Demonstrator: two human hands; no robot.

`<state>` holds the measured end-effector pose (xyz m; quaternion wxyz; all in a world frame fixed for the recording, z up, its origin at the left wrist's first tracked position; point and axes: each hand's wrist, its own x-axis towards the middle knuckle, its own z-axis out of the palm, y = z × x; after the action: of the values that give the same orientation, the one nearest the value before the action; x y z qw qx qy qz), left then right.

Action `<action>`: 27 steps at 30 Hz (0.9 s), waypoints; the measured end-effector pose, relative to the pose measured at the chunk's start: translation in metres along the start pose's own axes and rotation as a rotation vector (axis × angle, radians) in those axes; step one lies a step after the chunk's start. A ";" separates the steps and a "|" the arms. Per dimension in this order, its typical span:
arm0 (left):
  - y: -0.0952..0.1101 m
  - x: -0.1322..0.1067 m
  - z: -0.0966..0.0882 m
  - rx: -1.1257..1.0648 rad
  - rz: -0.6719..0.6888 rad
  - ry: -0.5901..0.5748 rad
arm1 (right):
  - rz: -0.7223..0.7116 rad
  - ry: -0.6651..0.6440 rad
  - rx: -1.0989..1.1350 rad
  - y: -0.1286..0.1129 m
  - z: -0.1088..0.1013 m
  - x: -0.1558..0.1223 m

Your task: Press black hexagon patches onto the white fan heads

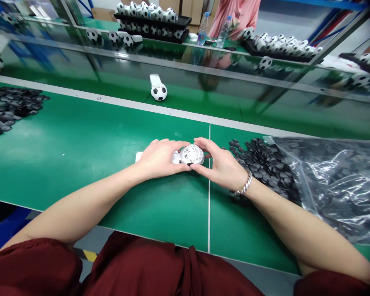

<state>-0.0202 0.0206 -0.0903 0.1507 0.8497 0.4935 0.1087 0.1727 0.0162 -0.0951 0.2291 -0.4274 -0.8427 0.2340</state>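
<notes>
Near the middle of the green table, both hands hold a small white handheld fan [192,155] with a round slotted head and a white handle. My left hand [162,158] wraps over the handle, its thumb and forefinger at the head's left side. From the right, my right hand [222,162] grips the rim of the head between thumb and fingers. Part of the handle is hidden under the left hand. Just right of the right hand lies a heap of small black plastic pieces [265,164].
A clear plastic bag [336,176] of black pieces lies at the right. Another black heap [9,109] is at the far left. A football-patterned fan [159,91] sits on the belt ahead. Beyond are black trays [154,35] of such fans, bottles [203,28] and a person in pink [237,16].
</notes>
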 end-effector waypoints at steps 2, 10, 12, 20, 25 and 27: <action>0.001 0.000 0.000 0.005 -0.010 -0.001 | -0.014 0.013 -0.015 -0.001 0.001 -0.001; 0.000 -0.002 -0.002 0.028 0.009 -0.018 | -0.028 0.056 -0.214 0.013 -0.045 0.006; 0.000 -0.003 -0.002 0.050 0.014 -0.009 | 0.056 0.133 -0.321 0.024 -0.059 0.009; -0.002 -0.004 0.003 0.115 0.039 0.081 | 0.325 -0.129 -0.564 0.063 -0.061 0.012; -0.005 -0.002 0.008 0.141 0.070 0.116 | 0.356 -0.179 -0.589 0.060 -0.051 0.014; -0.006 -0.002 0.009 0.142 0.070 0.124 | 0.343 -0.192 -0.651 0.056 -0.049 0.014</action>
<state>-0.0230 0.0208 -0.1008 0.0554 0.8665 0.4784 0.1310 0.2287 0.0667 -0.0871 -0.0413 -0.5889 -0.8067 0.0281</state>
